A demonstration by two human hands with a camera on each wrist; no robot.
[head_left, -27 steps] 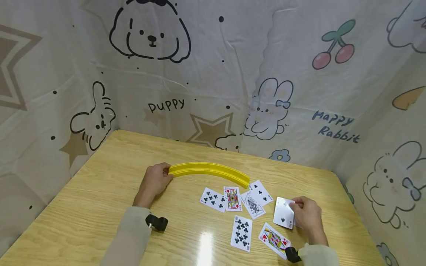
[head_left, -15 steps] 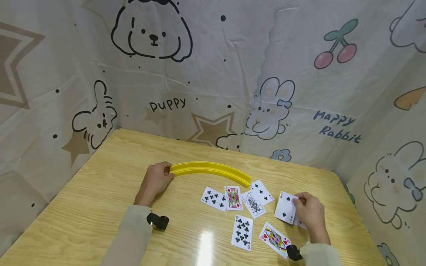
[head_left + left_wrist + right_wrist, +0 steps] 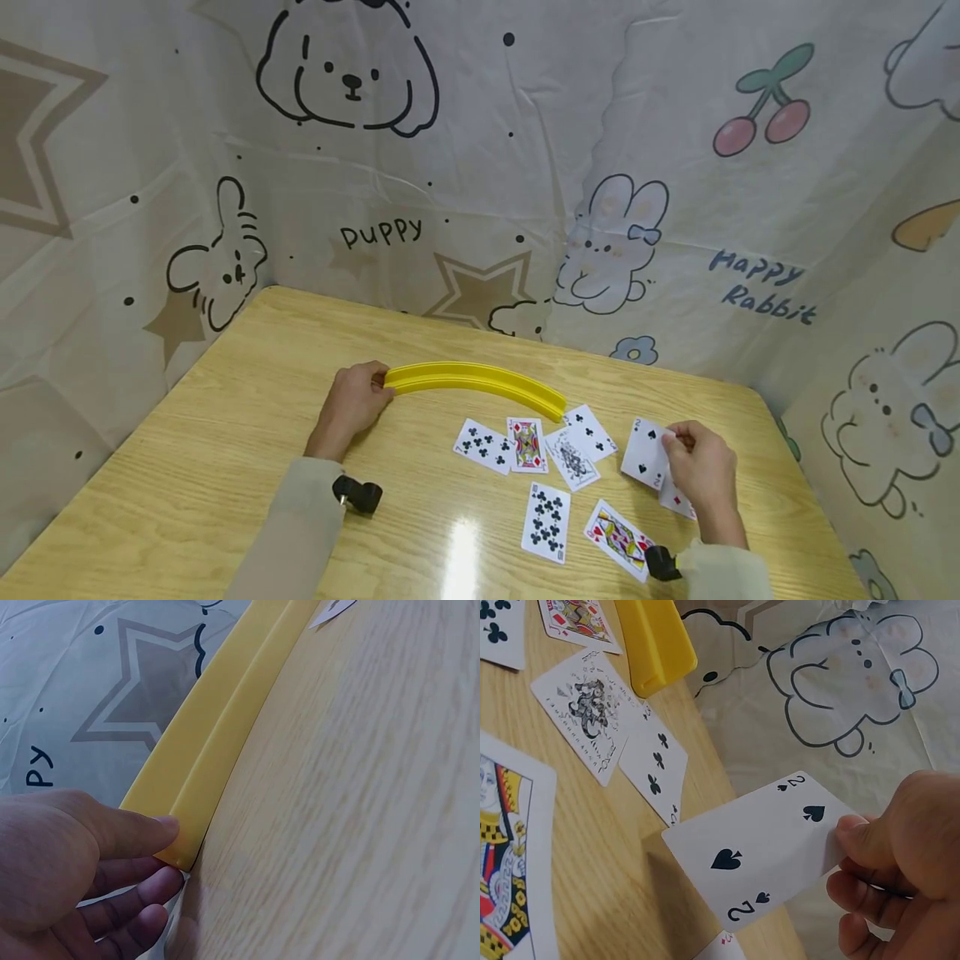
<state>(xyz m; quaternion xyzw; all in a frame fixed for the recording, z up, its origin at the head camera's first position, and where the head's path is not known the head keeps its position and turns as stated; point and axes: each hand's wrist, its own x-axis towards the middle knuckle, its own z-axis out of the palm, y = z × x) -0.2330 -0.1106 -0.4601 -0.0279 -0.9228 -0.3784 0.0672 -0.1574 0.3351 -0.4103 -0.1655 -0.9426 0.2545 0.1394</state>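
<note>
Pinching the two of spades card (image 3: pixel 647 451) off the counter (image 3: pixel 225 467), my right hand (image 3: pixel 701 471) sits right of the curved yellow plastic rack (image 3: pixel 472 381); left hand (image 3: pixel 351 406) grips its left end.

A table (image 3: pixel 225 433) of pale wood with visible grain is shown, its varnished top glossy enough to carry a bright glare. A curved yellow card rack (image 3: pixel 472 379) of smooth plastic with a soft sheen is gripped at one end by the left hand (image 3: pixel 352 404). A two of spades (image 3: pixel 647 452) of thin, smooth coated paper is pinched by the right hand (image 3: pixel 701 467). Other cards (image 3: pixel 546 521) of the same slick paper are laid flat. Matt, creased printed cloth (image 3: pixel 525 167) is hung behind.
</note>
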